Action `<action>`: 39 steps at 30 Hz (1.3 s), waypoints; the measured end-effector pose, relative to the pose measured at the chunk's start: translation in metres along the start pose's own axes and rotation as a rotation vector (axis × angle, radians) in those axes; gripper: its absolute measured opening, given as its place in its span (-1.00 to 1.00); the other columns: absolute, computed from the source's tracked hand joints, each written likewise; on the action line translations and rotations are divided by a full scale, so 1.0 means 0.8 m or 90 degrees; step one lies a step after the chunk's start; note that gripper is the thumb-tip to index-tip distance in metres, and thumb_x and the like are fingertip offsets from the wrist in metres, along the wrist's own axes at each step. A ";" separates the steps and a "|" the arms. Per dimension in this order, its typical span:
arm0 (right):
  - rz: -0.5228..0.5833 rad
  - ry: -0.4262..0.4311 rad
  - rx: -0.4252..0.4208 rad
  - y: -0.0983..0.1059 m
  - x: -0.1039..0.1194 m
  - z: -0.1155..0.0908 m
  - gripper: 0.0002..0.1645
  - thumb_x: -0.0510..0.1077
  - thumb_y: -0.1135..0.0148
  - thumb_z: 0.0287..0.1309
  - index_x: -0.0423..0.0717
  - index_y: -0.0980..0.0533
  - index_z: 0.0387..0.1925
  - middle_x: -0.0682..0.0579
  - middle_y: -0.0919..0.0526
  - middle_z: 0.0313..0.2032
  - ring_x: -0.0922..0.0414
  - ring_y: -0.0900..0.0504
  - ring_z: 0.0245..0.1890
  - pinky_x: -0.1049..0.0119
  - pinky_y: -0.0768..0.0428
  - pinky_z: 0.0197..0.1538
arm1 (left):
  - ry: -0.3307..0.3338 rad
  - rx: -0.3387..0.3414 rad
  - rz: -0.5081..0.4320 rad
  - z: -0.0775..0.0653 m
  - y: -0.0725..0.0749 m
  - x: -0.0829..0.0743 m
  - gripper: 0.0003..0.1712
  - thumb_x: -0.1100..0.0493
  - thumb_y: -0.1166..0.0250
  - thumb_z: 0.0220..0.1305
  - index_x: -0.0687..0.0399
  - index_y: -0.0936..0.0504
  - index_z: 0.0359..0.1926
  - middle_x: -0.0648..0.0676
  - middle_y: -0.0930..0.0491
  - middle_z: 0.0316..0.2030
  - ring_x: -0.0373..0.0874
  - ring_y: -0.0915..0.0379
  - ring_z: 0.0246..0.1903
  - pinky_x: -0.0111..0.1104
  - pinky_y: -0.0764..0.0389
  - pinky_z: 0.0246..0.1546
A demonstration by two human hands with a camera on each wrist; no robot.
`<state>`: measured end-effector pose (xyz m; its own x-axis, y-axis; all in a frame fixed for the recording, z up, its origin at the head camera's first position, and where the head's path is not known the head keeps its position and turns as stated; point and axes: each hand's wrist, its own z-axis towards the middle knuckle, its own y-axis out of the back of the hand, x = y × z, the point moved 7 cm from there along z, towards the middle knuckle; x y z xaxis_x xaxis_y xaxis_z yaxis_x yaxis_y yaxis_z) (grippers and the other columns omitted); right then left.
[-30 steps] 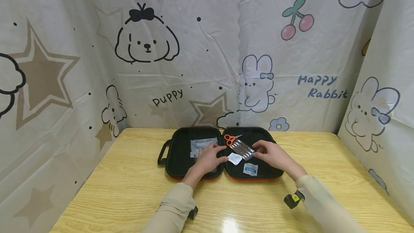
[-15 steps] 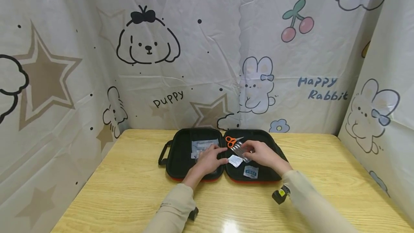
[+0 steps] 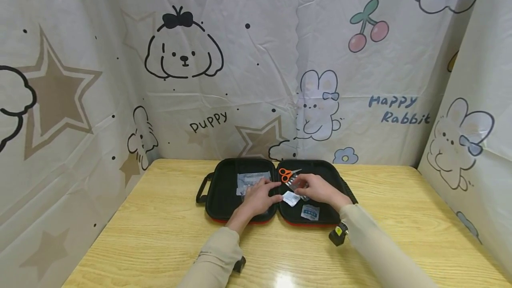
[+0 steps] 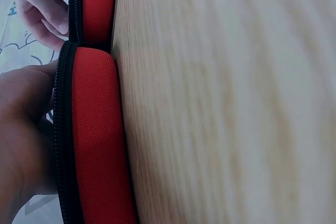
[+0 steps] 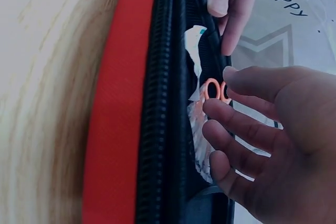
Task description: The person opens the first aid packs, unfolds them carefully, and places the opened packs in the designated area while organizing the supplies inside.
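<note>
A black zip case (image 3: 219,197) with red outer sides lies unfolded on the table. My left hand (image 3: 258,198) rests over the case's middle fold, fingers extended and thumb spread. My right hand (image 3: 318,189) is over the right half, its loosely bent fingers close above a clear packet (image 3: 293,182) of slim silver tools and covering part of it. In the right wrist view, thumb and fingertips stand apart beside the packet. Small scissors (image 3: 285,174) with orange handles lie at the packet's upper end. A white sachet (image 3: 290,198) sits between the hands, and a blue-and-white sachet (image 3: 310,212) lies nearer the front.
Flat clear-and-grey packaging (image 3: 252,177) lies in the case's left half, partly behind my left hand. A carry handle (image 3: 202,189) sticks out on the left. The wooden table (image 3: 152,230) meets a printed cloth (image 3: 256,79) at the back and sides.
My right hand has moved left from the tool packet's right end to above its middle, covering more of it. The left hand has stayed at the fold.
</note>
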<state>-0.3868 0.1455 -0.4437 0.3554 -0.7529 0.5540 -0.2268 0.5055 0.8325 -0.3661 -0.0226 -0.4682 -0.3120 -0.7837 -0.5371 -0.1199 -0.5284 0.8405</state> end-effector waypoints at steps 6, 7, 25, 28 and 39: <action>0.001 -0.009 0.019 -0.006 -0.003 0.008 -0.64 -0.17 -0.40 0.13 -0.15 -0.63 -0.02 0.00 -0.71 -0.23 0.16 -0.60 -0.27 0.22 -0.60 -0.20 | 0.008 -0.004 0.004 -0.001 0.001 0.000 -0.44 -0.14 -0.26 0.35 -0.21 -0.51 0.33 0.14 -0.42 0.21 0.12 -0.38 0.23 0.15 -0.18 0.28; 0.003 -0.010 0.027 -0.008 -0.004 0.009 -0.63 -0.15 -0.41 0.12 -0.14 -0.62 -0.02 0.01 -0.70 -0.23 0.16 -0.60 -0.27 0.22 -0.60 -0.19 | 0.008 -0.004 0.004 -0.001 0.001 0.000 -0.44 -0.14 -0.26 0.35 -0.21 -0.51 0.33 0.14 -0.42 0.21 0.12 -0.38 0.22 0.16 -0.18 0.28; 0.002 -0.007 0.099 -0.028 -0.018 0.011 -0.39 -0.09 -0.52 -0.01 -0.08 -0.58 0.13 0.08 -0.58 -0.34 0.18 -0.49 -0.33 0.26 -0.46 -0.19 | 0.007 -0.004 -0.002 0.000 -0.001 0.001 -0.44 -0.15 -0.25 0.35 -0.20 -0.51 0.33 0.14 -0.42 0.21 0.13 -0.38 0.22 0.16 -0.17 0.28; 0.001 0.008 0.087 -0.027 -0.018 0.011 -0.44 -0.10 -0.52 0.00 -0.09 -0.60 0.08 0.09 -0.59 -0.34 0.19 -0.48 -0.33 0.27 -0.46 -0.19 | 0.007 -0.005 -0.003 -0.001 -0.001 0.000 -0.45 -0.13 -0.26 0.35 -0.19 -0.51 0.32 0.14 -0.42 0.21 0.13 -0.38 0.21 0.15 -0.19 0.26; 0.066 0.037 0.019 0.004 -0.018 -0.008 -0.84 -0.21 -0.34 0.18 -0.07 -0.63 -0.17 0.07 -0.65 -0.45 0.19 -0.60 -0.46 0.32 -0.62 -0.36 | 0.006 -0.008 0.001 -0.001 -0.001 -0.001 -0.45 -0.12 -0.26 0.35 -0.20 -0.51 0.32 0.15 -0.43 0.19 0.13 -0.39 0.20 0.10 -0.23 0.23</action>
<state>-0.3866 0.1608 -0.4493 0.3808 -0.6706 0.6367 -0.2920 0.5661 0.7709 -0.3651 -0.0220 -0.4685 -0.3029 -0.7876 -0.5366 -0.1080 -0.5311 0.8404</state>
